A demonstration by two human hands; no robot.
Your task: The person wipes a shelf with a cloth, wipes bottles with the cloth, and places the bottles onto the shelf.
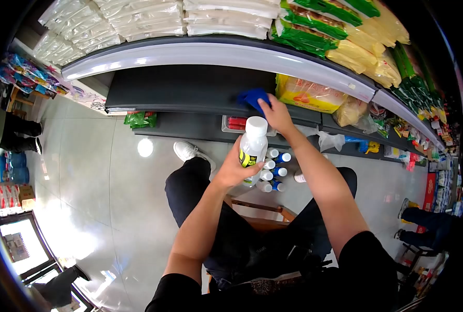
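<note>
My left hand (pixel 235 169) is wrapped round a clear bottle (pixel 254 143) with a white cap and a yellow-and-black label, held upright before my knees. Further forward, my right hand (pixel 278 115) grips a blue cloth (pixel 253 98) over the dark grey shelf (pixel 190 88), near its front edge. Whether the cloth touches the shelf I cannot tell. Several more bottles (pixel 271 171) with white caps, some with blue labels, stand on the floor between my legs, partly hidden behind the held bottle.
White packs (pixel 143 18) and green-and-yellow bags (pixel 340 31) fill the upper shelf. A yellow package (pixel 307 93) sits right of the cloth. Below is a tray of red packs (pixel 235 124). A green bag (pixel 140 119) lies at left. I sit on a wooden stool (pixel 260 223). Other people's legs (pixel 21 130) show.
</note>
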